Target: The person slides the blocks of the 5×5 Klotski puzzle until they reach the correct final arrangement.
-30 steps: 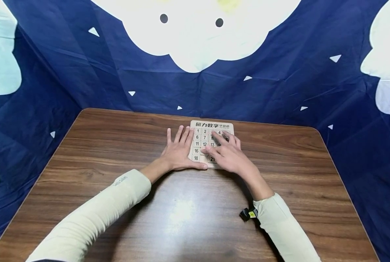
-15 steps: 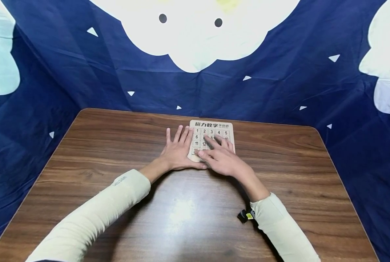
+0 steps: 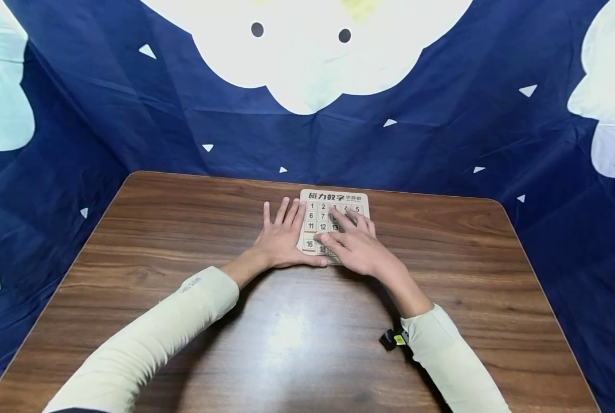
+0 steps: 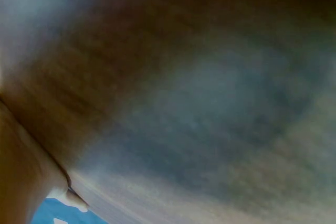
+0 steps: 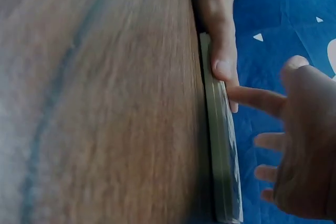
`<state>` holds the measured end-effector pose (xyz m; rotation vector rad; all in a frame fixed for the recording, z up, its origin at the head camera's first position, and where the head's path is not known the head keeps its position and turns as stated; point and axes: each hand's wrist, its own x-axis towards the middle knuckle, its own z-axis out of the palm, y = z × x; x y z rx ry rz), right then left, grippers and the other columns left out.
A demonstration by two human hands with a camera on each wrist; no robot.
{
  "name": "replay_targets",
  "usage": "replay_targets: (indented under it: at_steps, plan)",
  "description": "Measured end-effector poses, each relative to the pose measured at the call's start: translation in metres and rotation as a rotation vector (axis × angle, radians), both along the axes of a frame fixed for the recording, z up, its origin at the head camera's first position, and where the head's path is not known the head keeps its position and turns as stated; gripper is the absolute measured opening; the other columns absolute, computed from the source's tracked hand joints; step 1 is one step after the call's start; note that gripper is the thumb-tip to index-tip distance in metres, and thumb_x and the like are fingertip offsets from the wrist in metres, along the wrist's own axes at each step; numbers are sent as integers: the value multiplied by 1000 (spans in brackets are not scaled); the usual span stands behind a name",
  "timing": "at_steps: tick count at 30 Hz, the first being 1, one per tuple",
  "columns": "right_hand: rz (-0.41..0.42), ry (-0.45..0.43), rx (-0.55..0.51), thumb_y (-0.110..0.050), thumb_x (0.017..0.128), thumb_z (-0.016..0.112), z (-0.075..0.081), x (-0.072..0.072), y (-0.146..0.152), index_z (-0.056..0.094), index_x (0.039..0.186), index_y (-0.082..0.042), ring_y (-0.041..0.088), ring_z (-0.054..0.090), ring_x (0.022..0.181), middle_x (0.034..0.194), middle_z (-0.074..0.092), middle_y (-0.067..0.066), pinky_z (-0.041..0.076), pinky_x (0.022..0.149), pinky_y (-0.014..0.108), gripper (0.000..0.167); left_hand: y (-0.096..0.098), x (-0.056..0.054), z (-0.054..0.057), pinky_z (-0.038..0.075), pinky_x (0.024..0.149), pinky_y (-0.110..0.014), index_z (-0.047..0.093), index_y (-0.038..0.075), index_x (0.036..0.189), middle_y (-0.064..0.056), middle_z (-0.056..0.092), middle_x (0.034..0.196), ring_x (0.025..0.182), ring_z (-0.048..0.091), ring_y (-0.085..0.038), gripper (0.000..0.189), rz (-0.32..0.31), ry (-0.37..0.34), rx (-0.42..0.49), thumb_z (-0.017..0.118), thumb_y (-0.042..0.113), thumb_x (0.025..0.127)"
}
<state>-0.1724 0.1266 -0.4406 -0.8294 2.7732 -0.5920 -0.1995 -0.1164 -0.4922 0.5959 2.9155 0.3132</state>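
A wooden number slide puzzle [image 3: 335, 197] lies flat near the far edge of the table, with numbered tiles in rows. My left hand [image 3: 278, 244] is spread along its left side, and the thumb rests along the near edge. My right hand [image 3: 357, 248] is over the board with fingers extended, and a fingertip reaches the left columns beside the 16 tile [image 3: 309, 244]. That tile sits low in the left column, with a gap above it. My right hand covers the lower right tiles. In the right wrist view, one finger touches the board's top [image 5: 226, 135] near the left thumb.
The brown wood-grain table [image 3: 286, 355] extends around the board. A blue curtain with white clouds [image 3: 307, 137] hangs behind and at both sides. A small black device [image 3: 388, 339] is at the right sleeve's cuff. The left wrist view is mostly blurred.
My right hand has shifted left, then slightly back right. The 18 tile has moved one column right along the bottom row, and the 16 tile has slid down toward me. My left hand has stayed put.
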Motion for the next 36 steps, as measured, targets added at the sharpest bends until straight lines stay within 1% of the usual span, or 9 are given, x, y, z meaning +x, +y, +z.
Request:
replay_targets:
  at_steps: [6, 9, 12, 16, 21, 26, 31, 34, 36]
  plan:
    - [45, -61, -40, -55, 122, 33, 1, 2, 4, 77, 147, -37, 52, 10, 175, 191, 22, 10, 7, 137, 78, 54, 1, 1, 1, -19, 135, -76, -5, 8, 182, -17, -3, 192, 179, -10, -40, 158, -4, 2, 4, 63, 105, 76]
    - [-6, -37, -58, -51, 123, 36, 4, 2, 7, 81, 141, -33, 52, 12, 175, 189, 26, 11, 8, 136, 77, 53, 1, 1, 0, -21, 135, -76, -6, 9, 182, -16, -4, 192, 179, -10, -39, 160, -3, -2, 10, 59, 108, 74]
    - [-45, -12, -30, -53, 122, 34, 4, 0, 6, 78, 147, -33, 53, 13, 174, 189, 25, 13, 9, 137, 75, 54, 1, -1, -1, -22, 134, -75, -7, 9, 182, -16, -5, 192, 179, -11, -39, 162, -5, -3, 5, 56, 112, 73]
    - [-3, -31, -18, -57, 122, 30, 2, -1, 3, 74, 152, -37, 53, 11, 174, 191, 20, 13, 8, 138, 75, 57, 2, -1, 0, -23, 134, -75, -7, 10, 182, -15, -6, 192, 179, -12, -39, 161, -2, -5, 2, 58, 110, 73]
    - [-22, -10, -74, -50, 123, 37, 5, -1, 10, 88, 127, -30, 53, 15, 174, 188, 31, 10, 9, 137, 76, 56, 2, -1, 1, -22, 134, -76, -7, 10, 182, -16, -3, 192, 179, -11, -39, 160, 0, -2, 17, 62, 106, 75]
    - [-51, 25, -49, -57, 122, 33, 3, -3, 20, 88, 129, -30, 53, 18, 173, 187, 33, 12, 12, 135, 75, 62, 1, 0, 0, -20, 135, -76, -6, 10, 182, -17, 0, 192, 179, -8, -40, 160, 4, 6, 11, 63, 106, 74]
    - [-48, -26, -105, -48, 122, 43, 2, 0, 28, 92, 117, -26, 49, 21, 173, 186, 37, 8, 12, 136, 75, 54, 1, 0, 0, -21, 135, -76, -6, 9, 182, -18, 0, 192, 179, -8, -40, 160, -2, -3, 25, 63, 105, 75]
    - [-18, -49, -103, -47, 122, 43, 2, 1, 28, 88, 128, -28, 50, 20, 173, 187, 33, 8, 12, 135, 76, 49, 1, 0, 0, -22, 134, -75, -8, 10, 182, -16, -3, 191, 179, -11, -39, 160, 6, -8, 13, 63, 105, 75]
    - [-33, -38, -87, -48, 122, 41, 1, 0, 27, 84, 137, -28, 50, 19, 173, 188, 32, 8, 12, 135, 76, 50, 1, -1, -1, -24, 134, -74, -10, 11, 181, -16, -5, 191, 179, -12, -38, 161, 10, -12, 6, 63, 106, 74]
